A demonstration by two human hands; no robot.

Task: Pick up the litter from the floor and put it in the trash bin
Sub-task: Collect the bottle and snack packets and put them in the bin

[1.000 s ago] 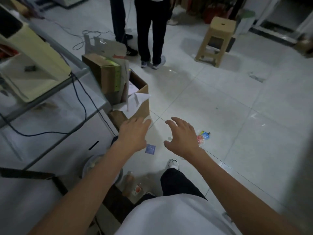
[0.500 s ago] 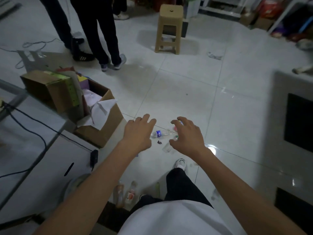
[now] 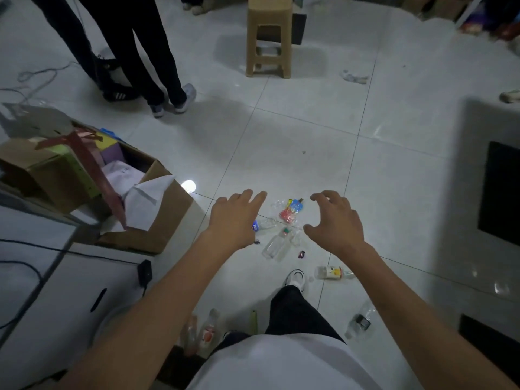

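Litter lies on the white tiled floor ahead of me: a colourful snack wrapper (image 3: 291, 211), a clear plastic bottle (image 3: 277, 243), a small bottle with a blue label (image 3: 263, 224), a tiny dark wrapper (image 3: 301, 253) and a yellow-labelled bottle (image 3: 332, 273) near my shoe. My left hand (image 3: 235, 219) hovers left of the pile, fingers straight and empty. To the right of the pile my right hand (image 3: 336, 223) hangs with loosely curved fingers, holding nothing. A cardboard box (image 3: 166, 218) stuffed with paper stands to the left. No other bin is visible.
Two people's legs (image 3: 135, 52) stand at the back left. A tan plastic stool (image 3: 268, 38) is at the back centre. More bottles (image 3: 206, 332) and a crushed bottle (image 3: 360, 322) lie near my feet. White furniture (image 3: 492, 192) flanks the right, a desk with cables the left.
The view has swung right and down, bringing more litter into sight. Both hands stay raised and empty, now spread wider apart on either side of the pile.
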